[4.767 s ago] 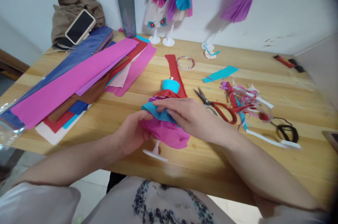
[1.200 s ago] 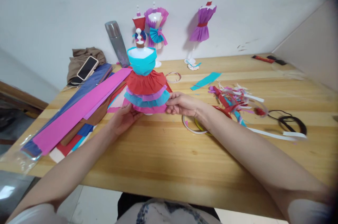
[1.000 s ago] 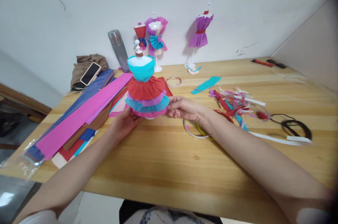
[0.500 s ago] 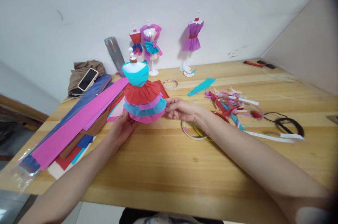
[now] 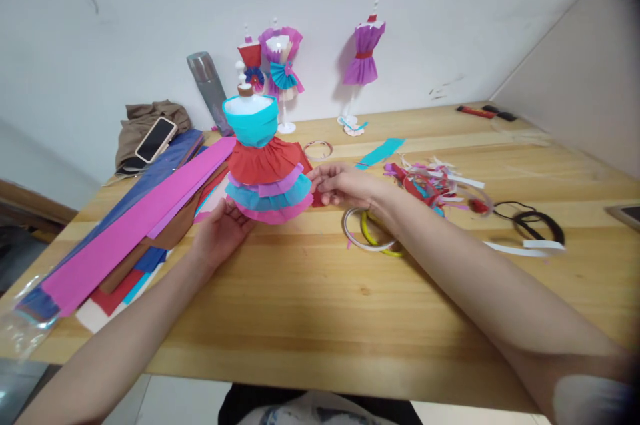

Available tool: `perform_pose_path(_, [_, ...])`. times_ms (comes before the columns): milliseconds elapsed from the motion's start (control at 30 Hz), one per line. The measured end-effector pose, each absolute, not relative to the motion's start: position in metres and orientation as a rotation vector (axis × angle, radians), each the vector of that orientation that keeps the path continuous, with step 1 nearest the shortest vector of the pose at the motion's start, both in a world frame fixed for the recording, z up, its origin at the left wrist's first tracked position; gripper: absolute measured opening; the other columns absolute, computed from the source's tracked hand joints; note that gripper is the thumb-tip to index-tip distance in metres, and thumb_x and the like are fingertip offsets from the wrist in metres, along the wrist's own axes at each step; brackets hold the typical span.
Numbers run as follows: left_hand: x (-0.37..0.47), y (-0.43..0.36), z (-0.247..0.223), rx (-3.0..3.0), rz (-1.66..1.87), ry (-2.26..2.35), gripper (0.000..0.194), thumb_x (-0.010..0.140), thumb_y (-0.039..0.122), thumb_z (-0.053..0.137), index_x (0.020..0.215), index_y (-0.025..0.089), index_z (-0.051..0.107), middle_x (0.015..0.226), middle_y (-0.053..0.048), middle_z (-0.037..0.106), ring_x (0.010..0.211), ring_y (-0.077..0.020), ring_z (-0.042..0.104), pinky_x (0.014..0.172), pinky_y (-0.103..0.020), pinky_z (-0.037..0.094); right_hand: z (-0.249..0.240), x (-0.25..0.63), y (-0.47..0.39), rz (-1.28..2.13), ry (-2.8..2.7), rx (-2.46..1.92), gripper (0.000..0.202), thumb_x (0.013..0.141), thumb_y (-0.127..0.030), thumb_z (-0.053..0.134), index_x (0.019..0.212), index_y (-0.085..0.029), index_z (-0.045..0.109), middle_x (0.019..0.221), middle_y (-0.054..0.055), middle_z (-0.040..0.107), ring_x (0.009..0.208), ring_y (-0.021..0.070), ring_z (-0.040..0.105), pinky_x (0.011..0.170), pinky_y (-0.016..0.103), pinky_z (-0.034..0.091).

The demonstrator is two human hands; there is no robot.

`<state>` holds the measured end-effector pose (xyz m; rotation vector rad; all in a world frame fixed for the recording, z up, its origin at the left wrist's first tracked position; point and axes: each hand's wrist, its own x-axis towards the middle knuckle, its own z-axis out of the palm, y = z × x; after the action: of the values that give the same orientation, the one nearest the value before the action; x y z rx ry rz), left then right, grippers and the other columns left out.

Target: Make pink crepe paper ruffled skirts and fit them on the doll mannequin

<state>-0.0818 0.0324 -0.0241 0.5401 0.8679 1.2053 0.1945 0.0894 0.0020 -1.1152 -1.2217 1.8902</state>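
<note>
A small dress-form mannequin (image 5: pixel 250 119) stands upright in front of me, in a turquoise top and a tiered paper skirt (image 5: pixel 270 188) of red, purple, blue and pink. My left hand (image 5: pixel 225 228) is closed under the left side of the skirt, its fingers partly hidden by the hem. The mannequin's stand is out of sight behind the hand and skirt. At the skirt's right edge is my right hand (image 5: pixel 343 185), fingers loosely bent and apart, tips close to the hem. Whether they touch it I cannot tell.
Three dressed mannequins, one in purple (image 5: pixel 363 58), stand by the wall near a grey bottle (image 5: pixel 207 88). Paper sheets (image 5: pixel 135 218) and a phone (image 5: pixel 157 139) lie left. Right are tape rings (image 5: pixel 353 238), paper scraps (image 5: pixel 425 185) and a black loop (image 5: pixel 540 228).
The view has tilted and shifted slightly. My right hand's fingers have loosened at the skirt's right edge. My left hand stays under the skirt.
</note>
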Motion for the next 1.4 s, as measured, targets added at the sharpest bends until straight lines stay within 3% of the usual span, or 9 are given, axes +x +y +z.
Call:
perform_pose_path(267, [-0.081,0.029,-0.022,0.514,1.206,0.899,0.044,0.102,0.029,0.031,0.095,0.011,0.07,0.093,-0.012,0.073,0.09,-0.0196,0.069,0.085,-0.034,0.054,0.023,0.202,0.081,1.457,-1.825,-1.392,0.016,0.073,-0.003,0.059,0.082,-0.014,0.066,0.065,0.003,0.07,0.042,0.0081,0.058,0.037,0.016,0.039])
perform_pose_path(467, [-0.083,0.028,-0.023,0.567,1.181,0.913,0.026,0.096,0.015,0.044,0.093,0.015,0.07,0.089,-0.008,0.074,0.085,-0.0167,0.069,0.081,-0.028,0.055,0.032,0.209,0.074,1.244,-2.19,-1.457,0.012,0.071,-0.006,0.063,0.066,-0.017,0.063,0.053,0.0,0.061,0.045,0.0121,0.058,0.044,0.02,0.04])
perform_pose_path(567, [-0.084,0.029,-0.025,0.586,1.179,0.94,0.028,0.092,0.006,0.045,0.09,0.016,0.071,0.088,-0.006,0.074,0.082,-0.0149,0.069,0.078,-0.025,0.054,0.032,0.209,0.075,1.204,-2.253,-1.467,0.01,0.071,-0.009,0.063,0.066,-0.018,0.062,0.055,0.0,0.061,0.047,0.0139,0.059,0.048,0.022,0.041])
perform_pose_path(733, [-0.089,0.029,-0.028,0.576,1.179,0.963,0.022,0.09,0.006,0.051,0.081,0.016,0.069,0.078,-0.004,0.071,0.07,-0.0126,0.066,0.067,-0.022,0.053,0.035,0.209,0.075,1.106,-2.253,-1.476,0.01,0.076,-0.013,0.06,0.067,-0.017,0.062,0.053,0.002,0.062,0.049,0.0149,0.057,0.05,0.025,0.041])
perform_pose_path(933, [-0.093,0.029,-0.031,0.536,1.204,0.954,0.013,0.087,0.007,0.058,0.081,0.014,0.067,0.072,-0.003,0.069,0.064,-0.0122,0.066,0.064,-0.023,0.054,0.06,0.203,0.071,0.931,-1.945,-1.313,0.01,0.081,-0.018,0.056,0.074,-0.02,0.064,0.071,0.005,0.067,0.062,0.0168,0.061,0.06,0.029,0.048])
perform_pose_path(1033, [-0.092,0.029,-0.032,0.53,1.208,0.932,0.011,0.086,0.006,0.059,0.08,0.012,0.066,0.071,-0.004,0.068,0.063,-0.0119,0.065,0.062,-0.022,0.054,0.08,0.196,0.07,0.955,-1.754,-1.175,0.005,0.078,-0.02,0.063,0.081,-0.02,0.067,0.081,0.006,0.07,0.074,0.0182,0.065,0.066,0.03,0.052])
perform_pose_path(1133, [-0.092,0.029,-0.032,0.528,1.2,0.91,0.011,0.085,0.006,0.06,0.08,0.013,0.066,0.07,-0.004,0.068,0.061,-0.0119,0.065,0.061,-0.022,0.054,0.104,0.186,0.074,1.009,-1.713,-0.941,0.027,0.073,-0.022,0.071,0.1,-0.019,0.068,0.103,0.008,0.072,0.098,0.0203,0.066,0.082,0.031,0.054])
perform_pose_path(1200, [-0.093,0.028,-0.032,0.524,1.188,0.903,0.012,0.085,0.007,0.06,0.077,0.013,0.066,0.069,-0.004,0.068,0.06,-0.0119,0.065,0.06,-0.021,0.054,0.121,0.178,0.079,1.018,-1.737,-0.823,0.035,0.074,-0.024,0.072,0.108,-0.018,0.068,0.11,0.008,0.071,0.104,0.0203,0.065,0.086,0.032,0.054])
perform_pose_path(1400, [-0.095,0.027,-0.033,0.481,1.175,0.915,0.019,0.089,0.007,0.055,0.074,0.014,0.064,0.067,-0.004,0.067,0.059,-0.0119,0.066,0.058,-0.021,0.054,0.161,0.15,0.091,0.778,-1.99,-0.692,0.024,0.081,-0.016,0.064,0.103,-0.017,0.073,0.096,0.0,0.071,0.098,0.0168,0.067,0.085,0.029,0.052])
